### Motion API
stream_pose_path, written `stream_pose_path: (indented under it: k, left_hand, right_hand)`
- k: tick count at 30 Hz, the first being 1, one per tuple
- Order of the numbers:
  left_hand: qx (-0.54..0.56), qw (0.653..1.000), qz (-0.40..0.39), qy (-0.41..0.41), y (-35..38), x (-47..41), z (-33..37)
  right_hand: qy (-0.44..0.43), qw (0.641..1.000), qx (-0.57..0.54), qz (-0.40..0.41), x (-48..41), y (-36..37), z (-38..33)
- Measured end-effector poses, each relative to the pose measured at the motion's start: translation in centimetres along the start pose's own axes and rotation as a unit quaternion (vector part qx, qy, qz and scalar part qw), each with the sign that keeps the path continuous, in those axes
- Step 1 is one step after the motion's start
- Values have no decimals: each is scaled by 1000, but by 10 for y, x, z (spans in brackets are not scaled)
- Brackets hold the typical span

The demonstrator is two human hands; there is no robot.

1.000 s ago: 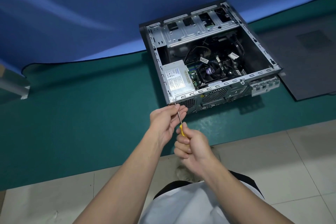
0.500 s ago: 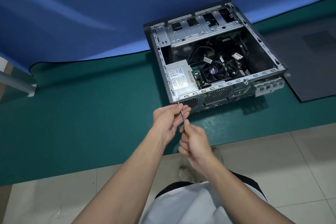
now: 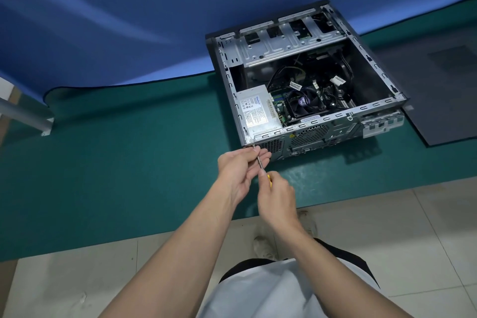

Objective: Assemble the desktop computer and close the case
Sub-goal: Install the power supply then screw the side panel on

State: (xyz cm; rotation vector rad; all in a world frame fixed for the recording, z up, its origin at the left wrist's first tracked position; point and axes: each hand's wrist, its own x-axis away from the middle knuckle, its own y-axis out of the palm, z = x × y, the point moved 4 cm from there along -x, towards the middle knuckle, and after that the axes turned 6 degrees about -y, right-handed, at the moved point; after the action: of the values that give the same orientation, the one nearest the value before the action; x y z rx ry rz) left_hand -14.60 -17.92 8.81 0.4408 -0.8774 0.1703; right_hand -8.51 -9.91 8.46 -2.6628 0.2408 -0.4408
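Green mat [image 3: 116, 162] left of case [image 3: 309, 137] free; side panel [image 3: 438, 100] blocks right.

Black, silver-framed desktop case [image 3: 371, 77] lying flat on the green desk [image 3: 129, 150], open side up, rear panel [image 3: 309, 135] toward the near edge. Inside: grey power supply [image 3: 258, 111] at the near left corner, black cooler fan [image 3: 305, 104] beside it, loose cables, drive cage [image 3: 284, 44] at the far end. Dark side panel [image 3: 444, 100] flat on the desk just right of the case. Yellow-handled screwdriver [image 3: 259, 160] tilted, tip at the rear panel's upper left corner.
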Motion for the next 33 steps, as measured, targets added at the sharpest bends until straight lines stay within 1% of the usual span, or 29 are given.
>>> stream_pose_path:
  k: [1,2,3,4,5,10,14,15,16,17,18,19,20,21,22,23,24,26,28,29,30,32,33]
  left_hand:
    - [1,1000,-6,-4,-1,0,0]
    - [3,1000,-10,-6,-1,0,0]
    - [6,1000,-11,-8,-2,0,0]
    - [9,1000,-11,-10,-2,0,-1]
    - [12,1000,-10,-11,-2,0,-1]
    - [18,1000,-5,-4,-1,0,-2]
    - [16,1000,6,1,1,2,0]
    - [10,1000,11,5,1,3,0]
    - [4,1000,19,10,2,3,1]
    - [-9,999,28,18,2,3,1]
    - [-34,998,44,24,3,3,1]
    - [-83,993,75,37,3,3,1]
    - [-176,975,122,60,3,5,2]
    - [-298,932,182,94,4,7,5]
    - [-409,867,249,136,5,13,10]
    - [-481,806,292,185,10,19,14]
    - [-521,766,297,231,17,23,16]
    - [-567,713,261,319,38,23,17]
    - [-609,652,202,404,63,17,18]
    - [-633,622,167,429,72,13,17]
    - [-660,599,130,435,88,5,17]
    - [-706,572,52,415,117,-11,12]
    - [-722,558,26,407,132,-20,9]
  right_hand:
    - [42,992,-121,-15,0,2,3]
    - [83,967,-239,-27,2,6,6]
    - [113,938,-327,-33,3,9,8]
    - [129,916,-378,-37,4,11,9]
    - [136,903,-405,-43,4,11,8]
    - [148,869,-468,-70,5,10,5]
    - [172,817,-542,-99,5,9,6]
    - [177,809,-549,-108,5,9,6]
    - [178,813,-542,-120,5,7,7]
    - [173,829,-516,-132,4,3,8]
    - [163,857,-467,-143,1,-2,9]
    - [148,890,-403,-154,-1,-9,11]
    - [131,918,-339,-160,-4,-19,12]
    - [115,935,-294,-161,-7,-31,13]
    - [100,943,-275,-155,-11,-44,13]
    - [90,945,-279,-144,-16,-57,14]
    - [83,943,-295,-129,-20,-72,15]
    - [63,938,-326,-98,-30,-101,14]
    - [38,940,-335,-55,-44,-129,12]
    - [26,941,-337,-29,-49,-139,11]
    - [13,939,-345,2,-59,-154,10]
    - [-8,928,-370,49,-80,-180,10]
    - [-15,923,-379,63,-92,-194,10]
